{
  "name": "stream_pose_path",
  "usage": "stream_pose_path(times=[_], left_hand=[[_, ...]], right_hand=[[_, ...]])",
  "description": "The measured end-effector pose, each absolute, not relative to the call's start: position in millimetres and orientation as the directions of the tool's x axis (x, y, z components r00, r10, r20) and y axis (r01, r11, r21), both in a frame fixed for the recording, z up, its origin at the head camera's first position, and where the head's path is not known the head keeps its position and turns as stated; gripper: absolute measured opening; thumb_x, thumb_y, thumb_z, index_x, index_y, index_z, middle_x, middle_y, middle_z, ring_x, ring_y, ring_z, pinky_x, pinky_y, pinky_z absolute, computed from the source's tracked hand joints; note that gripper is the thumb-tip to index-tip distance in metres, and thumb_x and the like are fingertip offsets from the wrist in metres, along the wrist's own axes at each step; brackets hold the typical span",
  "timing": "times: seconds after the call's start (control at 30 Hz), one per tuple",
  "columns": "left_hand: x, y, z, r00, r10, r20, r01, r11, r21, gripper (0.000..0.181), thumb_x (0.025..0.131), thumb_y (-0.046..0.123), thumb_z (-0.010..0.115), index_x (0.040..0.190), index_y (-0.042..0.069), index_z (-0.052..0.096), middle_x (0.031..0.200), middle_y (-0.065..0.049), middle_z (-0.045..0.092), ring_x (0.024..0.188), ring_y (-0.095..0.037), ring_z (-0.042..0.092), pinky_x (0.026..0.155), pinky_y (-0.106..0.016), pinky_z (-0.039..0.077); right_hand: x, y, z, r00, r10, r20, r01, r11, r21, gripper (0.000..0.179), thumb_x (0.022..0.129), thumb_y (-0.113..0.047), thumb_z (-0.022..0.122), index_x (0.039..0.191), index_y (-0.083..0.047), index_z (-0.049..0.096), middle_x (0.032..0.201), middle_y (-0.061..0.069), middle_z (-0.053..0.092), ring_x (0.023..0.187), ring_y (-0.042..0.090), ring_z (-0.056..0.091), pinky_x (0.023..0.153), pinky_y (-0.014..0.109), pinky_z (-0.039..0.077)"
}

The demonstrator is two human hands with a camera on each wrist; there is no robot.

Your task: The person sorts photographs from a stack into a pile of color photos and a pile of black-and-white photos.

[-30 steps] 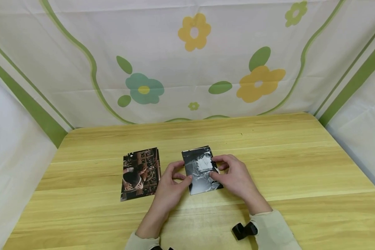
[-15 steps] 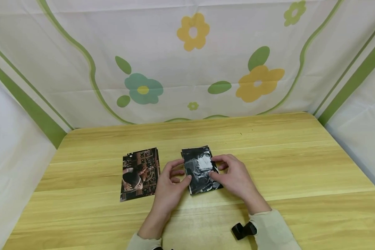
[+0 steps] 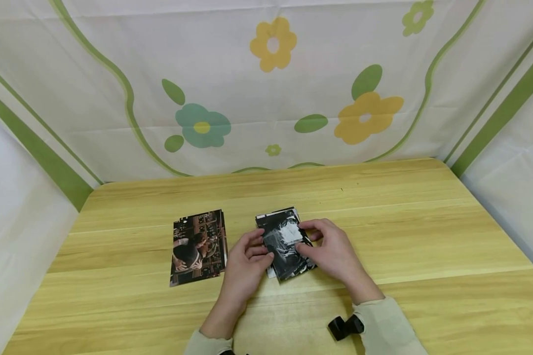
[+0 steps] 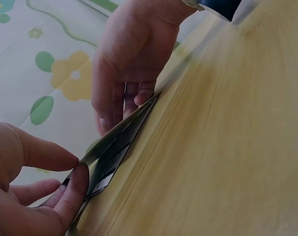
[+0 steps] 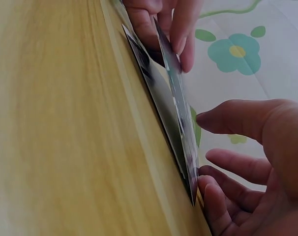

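Observation:
A black-and-white photo print (image 3: 287,237) lies on top of a small stack in the middle of the wooden table. My left hand (image 3: 244,266) pinches its left edge between thumb and fingers. In the left wrist view that edge is raised, with another print (image 4: 109,164) lower down beneath it. Loosely bent, my right hand (image 3: 333,249) rests at the stack's right side, thumb over the top print, fingertips (image 5: 208,179) against the edge. To the left lies a second stack, topped by a colour photo (image 3: 197,246) of a person before shelves.
The wooden table (image 3: 426,236) reaches back to a white cloth (image 3: 231,59) printed with flowers, which also hangs at both sides. A black wrist-worn device (image 3: 345,327) sits at my right sleeve.
The top black-and-white print has turned slightly and slid toward me; prints under it now show at its left and top edges. My left hand moved along with it, while the right stayed nearly still.

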State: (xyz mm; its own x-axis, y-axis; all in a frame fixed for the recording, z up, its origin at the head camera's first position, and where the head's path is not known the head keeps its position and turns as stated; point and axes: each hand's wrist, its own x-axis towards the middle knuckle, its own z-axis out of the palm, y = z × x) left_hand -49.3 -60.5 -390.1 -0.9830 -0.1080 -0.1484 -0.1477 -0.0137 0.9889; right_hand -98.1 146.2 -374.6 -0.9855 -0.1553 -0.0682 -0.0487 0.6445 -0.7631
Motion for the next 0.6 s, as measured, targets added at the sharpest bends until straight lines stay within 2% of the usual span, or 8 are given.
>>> stream_pose_path(times=[0.27,0.43,0.6], left_hand=[[-49.9,-66.4,-386.9,-0.973,-0.145,-0.177,-0.167,-0.08,0.983,0.062,0.09,-0.011,0.073,0.149,0.002,0.06,0.142,-0.024,0.062,0.11,-0.023,0.068,0.089,-0.017,0.059],[-50.4,-72.8,-378.2,-0.973,-0.148,-0.178,-0.158,-0.142,0.977,0.063,0.091,-0.011,0.073,0.15,0.006,0.061,0.145,-0.021,0.061,0.112,-0.02,0.068,0.091,-0.019,0.06],[-49.5,-77.7,-367.7,-0.974,-0.153,-0.166,-0.144,-0.142,0.979,0.062,0.09,-0.01,0.075,0.149,0.009,0.063,0.144,-0.02,0.062,0.111,-0.019,0.068,0.091,-0.02,0.061]], right_hand=[[-98.6,149.6,-372.6,-0.99,-0.127,-0.065,-0.021,0.577,-0.816,0.04,0.096,-0.018,0.079,0.135,-0.013,0.071,0.114,0.007,0.072,0.097,0.019,0.066,0.078,0.03,0.053],[-97.7,150.6,-367.2,-0.991,-0.134,-0.029,-0.046,0.523,-0.851,0.035,0.098,-0.018,0.077,0.133,-0.012,0.074,0.109,0.007,0.075,0.095,0.016,0.067,0.081,0.025,0.057],[-95.8,149.4,-357.1,-0.99,-0.139,-0.002,-0.063,0.464,-0.883,0.034,0.099,-0.015,0.076,0.132,-0.013,0.076,0.11,0.007,0.076,0.094,0.017,0.068,0.083,0.022,0.058]])
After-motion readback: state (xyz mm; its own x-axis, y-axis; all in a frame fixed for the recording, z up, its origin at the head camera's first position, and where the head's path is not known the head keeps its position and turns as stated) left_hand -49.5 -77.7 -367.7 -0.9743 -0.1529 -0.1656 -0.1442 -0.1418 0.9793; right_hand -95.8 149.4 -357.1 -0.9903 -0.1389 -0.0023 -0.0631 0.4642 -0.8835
